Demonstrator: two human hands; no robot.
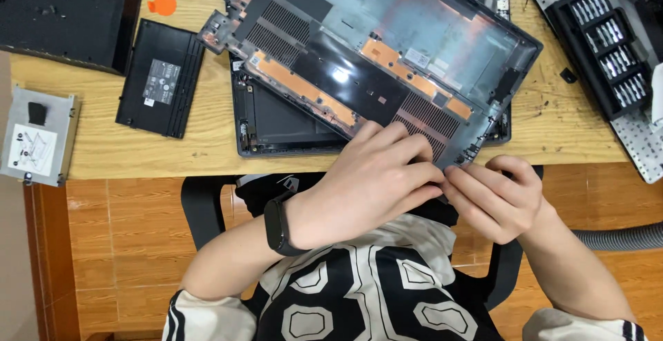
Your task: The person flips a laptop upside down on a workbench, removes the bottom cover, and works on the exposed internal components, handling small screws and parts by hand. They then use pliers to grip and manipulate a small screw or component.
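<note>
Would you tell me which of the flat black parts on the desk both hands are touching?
The laptop bottom cover, with orange strips and vent grilles, tilted over the laptop base; left hand and right hand meet at its near corner. The battery pack lies untouched.

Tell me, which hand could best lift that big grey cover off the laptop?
Probably the left hand. It lies flat over the near edge of the bottom cover, fingers spread across the vent grille. The right hand only pinches the cover's near corner with its fingertips, so it has less hold.
</note>
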